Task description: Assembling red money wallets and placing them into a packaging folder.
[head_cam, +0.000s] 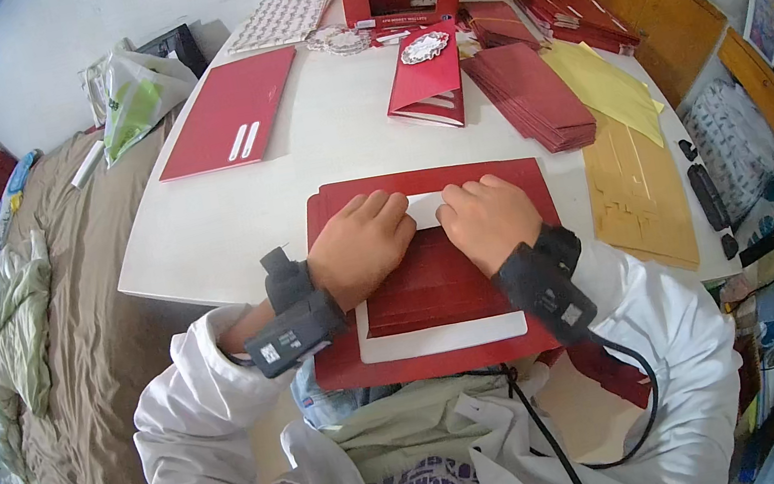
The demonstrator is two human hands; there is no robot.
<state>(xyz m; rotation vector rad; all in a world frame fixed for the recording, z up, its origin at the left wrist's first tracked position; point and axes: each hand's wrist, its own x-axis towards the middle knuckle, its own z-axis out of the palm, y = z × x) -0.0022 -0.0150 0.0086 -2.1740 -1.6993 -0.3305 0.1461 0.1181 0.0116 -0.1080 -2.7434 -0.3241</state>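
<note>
Directly before me, a dark red card panel lies over a white-faced piece, whose white border shows at the left and bottom. Both rest on a larger red card sheet at the table's near edge. My left hand and my right hand lie on these near the panel's top, knuckles up and fingers curled. Between them a white strip is visible. Thumbs and fingertips are hidden, so I cannot tell whether they pinch the card. Each wrist wears a black strapped device.
On the white table lie a flat red folder, a standing folded red card, stacked red cards, a yellow sheet and a tan envelope. A red display box stands behind. A black cable hangs before me.
</note>
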